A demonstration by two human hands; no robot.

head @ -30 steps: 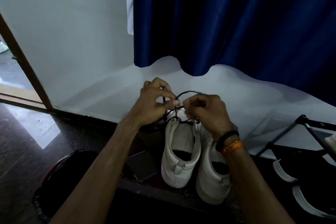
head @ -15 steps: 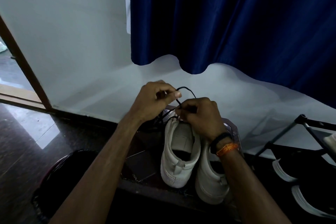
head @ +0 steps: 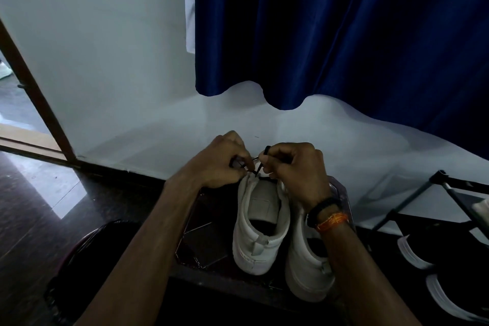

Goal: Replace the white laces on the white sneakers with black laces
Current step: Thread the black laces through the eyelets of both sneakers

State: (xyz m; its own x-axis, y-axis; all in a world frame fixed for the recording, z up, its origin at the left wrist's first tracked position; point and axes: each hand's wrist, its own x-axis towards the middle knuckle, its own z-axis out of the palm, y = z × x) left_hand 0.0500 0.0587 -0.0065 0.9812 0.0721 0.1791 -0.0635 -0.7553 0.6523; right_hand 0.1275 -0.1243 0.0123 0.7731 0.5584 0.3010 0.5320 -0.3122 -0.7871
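A pale wall (head: 111, 61) and a dark blue curtain (head: 344, 34) fill the space beyond my hands, above a dim, glossy floor (head: 34, 209). My left hand (head: 219, 161) and right hand (head: 296, 169) meet close together, each with fingers curled and pinching a strand of the black lace (head: 260, 164) between them. Directly below my hands sits the left white sneaker (head: 259, 222), heel toward me; the second sneaker (head: 307, 254) lies just beside it, under my right wrist. I judge I am tying off or tightening the lace at the top of the shoe. The strands are thin and dark in poor light, so I could lose a loop or pull unevenly and slacken the knot. Tugging hard might also drag the light shoe toward me.
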